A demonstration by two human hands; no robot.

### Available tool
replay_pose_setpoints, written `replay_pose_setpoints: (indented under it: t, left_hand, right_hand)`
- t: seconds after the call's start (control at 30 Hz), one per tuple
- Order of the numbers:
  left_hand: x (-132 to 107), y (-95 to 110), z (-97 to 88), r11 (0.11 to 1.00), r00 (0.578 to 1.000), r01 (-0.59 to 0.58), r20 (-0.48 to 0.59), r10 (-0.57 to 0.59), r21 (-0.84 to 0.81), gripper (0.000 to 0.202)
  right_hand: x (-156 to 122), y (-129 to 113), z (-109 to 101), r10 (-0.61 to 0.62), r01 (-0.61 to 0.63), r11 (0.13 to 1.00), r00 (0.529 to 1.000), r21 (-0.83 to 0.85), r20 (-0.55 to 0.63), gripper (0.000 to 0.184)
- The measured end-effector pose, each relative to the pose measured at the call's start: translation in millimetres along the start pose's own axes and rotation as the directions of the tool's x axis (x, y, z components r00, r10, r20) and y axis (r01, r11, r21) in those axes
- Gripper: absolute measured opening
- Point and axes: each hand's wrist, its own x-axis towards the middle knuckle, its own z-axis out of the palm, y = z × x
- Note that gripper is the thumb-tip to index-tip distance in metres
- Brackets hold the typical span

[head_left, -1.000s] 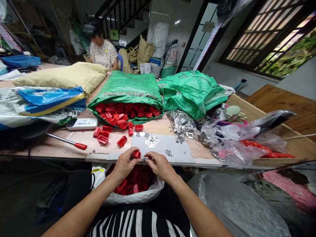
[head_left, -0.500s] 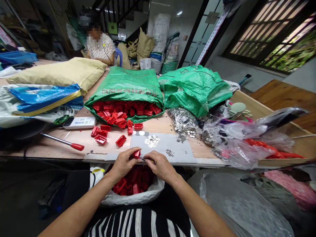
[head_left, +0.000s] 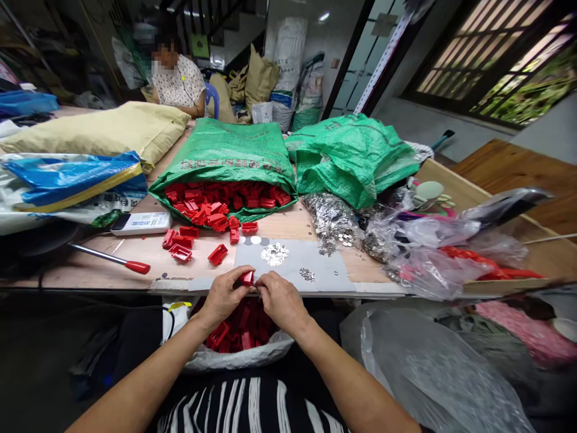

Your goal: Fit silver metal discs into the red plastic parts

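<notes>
Striped shirt: the black and white shirt [head_left: 252, 409] is nearest, with a bare arm reaching out on each side.
White sack: it sits [head_left: 243, 361] below the worktop edge, its mouth open, full of red parts [head_left: 246, 334].
Left hand: its fingers are clamped on one red piece [head_left: 246, 278]; the hand [head_left: 225, 293] is just above the white sack.
Right hand: the hand [head_left: 280, 300] has its fingertips pinched up close to the right end of the red piece; I cannot tell what is in them.
Red piece: it is between the two hands, by the near edge of the worktop [head_left: 288, 225].
Grey sheet: it lies flat [head_left: 331, 255] past the hands, with a heap of shiny discs [head_left: 274, 254] and, to the right and nearer, a little pile of metal bits [head_left: 307, 275].
Left side: a metal rod with a red handle [head_left: 137, 267] lies left of some loose red blocks [head_left: 217, 255].
Green sack: farther back, it lies [head_left: 234, 144] with red blocks in its open mouth.
Right side: a clear bag of metal pieces [head_left: 331, 213] sits in front of a crumpled green bag [head_left: 356, 156].
Far away: a person in a spotted top [head_left: 178, 84] sits at the left, near a blue chair [head_left: 211, 99].
</notes>
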Motion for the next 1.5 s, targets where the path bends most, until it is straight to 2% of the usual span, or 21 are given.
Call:
replay_pose_setpoints:
  t: [0.1,0.27,0.33,0.4,0.47,0.53,0.6,0.67,0.77,0.93,1.07,1.17,1.27,1.33,1.43,1.5]
  left_hand:
    - [-3.2,2.5,0.5,1.0,1.0,-0.018,-0.004,0.018,0.001,0.032]
    - [-14.4,12.0,-4.5,0.999,0.999,-0.005,-0.041,0.004,-0.036,0.029]
    - [-19.2,18.5,-7.4,0.992,0.997,0.029,-0.067,-0.037,-0.119,0.03]
    - [-23.2,26.6,-9.4,0.953,0.991,0.093,-0.062,-0.115,-0.289,0.036]
    - [-26.2,35.2,-10.0,0.831,0.976,0.187,-0.001,-0.22,-0.524,0.037]
    - [-28.5,42.8,-9.4,0.621,0.947,0.277,0.099,-0.307,-0.733,0.029]
    - [-30.5,48.1,-8.4,0.392,0.916,0.332,0.195,-0.351,-0.858,0.021]
    - [-32.4,51.3,-7.3,0.226,0.89,0.362,0.263,-0.374,-0.904,0.016]
    - [-34.6,54.3,-6.5,0.105,0.849,0.391,0.315,-0.424,-0.915,0.009]
    - [-36.1,61.7,-6.9,0.004,0.786,0.418,0.36,-0.502,-0.908,0.01]
    - [-35.8,67.4,-6.8,-0.027,0.769,0.407,0.359,-0.529,-0.913,0.011]
    - [-35.7,68.3,-5.7,-0.03,0.766,0.402,0.354,-0.537,-0.915,0.012]
    - [-37.6,65.1,-3.4,-0.003,0.774,0.417,0.357,-0.523,-0.909,0.008]
    - [-40.1,60.7,-1.5,0.032,0.798,0.422,0.354,-0.488,-0.906,0.005]
    - [-42.8,50.7,-0.6,0.137,0.837,0.434,0.342,-0.428,-0.891,0.013]
    - [-42.8,43.9,-2.5,0.332,0.86,0.434,0.274,-0.431,-0.838,0.016]
  right_hand:
    - [-4.6,7.7,4.2,-0.057,0.059,0.995,0.998,0.082,-0.017,0.017]
    - [-15.5,17.1,1.5,-0.121,0.151,0.945,0.986,0.291,-0.117,0.019]
    - [-19.8,17.1,-1.6,-0.118,0.14,0.916,0.99,0.377,-0.081,0.017]
    - [-23.5,14.8,-4.7,-0.134,0.123,0.881,0.991,0.456,-0.008,0.02]
    - [-26.7,10.6,-7.1,-0.166,0.121,0.853,0.985,0.507,0.045,0.03]
    - [-29.2,5.7,-8.8,-0.188,0.125,0.835,0.98,0.535,0.064,0.038]
    - [-31.0,1.3,-10.4,-0.208,0.137,0.819,0.976,0.557,0.066,0.04]
    - [-32.4,-2.2,-12.1,-0.222,0.149,0.81,0.973,0.567,0.063,0.038]
    - [-33.9,-5.5,-14.7,-0.223,0.156,0.818,0.973,0.554,0.055,0.036]
    - [-35.1,-9.3,-18.9,-0.243,0.182,0.821,0.969,0.541,0.043,0.035]
    - [-35.6,-12.5,-23.0,-0.221,0.195,0.856,0.975,0.479,-0.001,0.032]
    - [-35.1,-12.1,-22.4,-0.212,0.195,0.844,0.977,0.5,-0.023,0.031]
    - [-32.8,-7.0,-15.6,-0.178,0.138,0.773,0.984,0.619,0.004,0.034]
    - [-30.7,-1.2,-8.7,-0.142,0.083,0.694,0.99,0.715,0.023,0.04]
    - [-27.9,9.3,0.6,-0.106,0.024,0.602,0.993,0.798,0.049,0.045]
    - [-27.0,16.3,4.2,-0.086,-0.005,0.579,0.994,0.815,0.067,0.046]
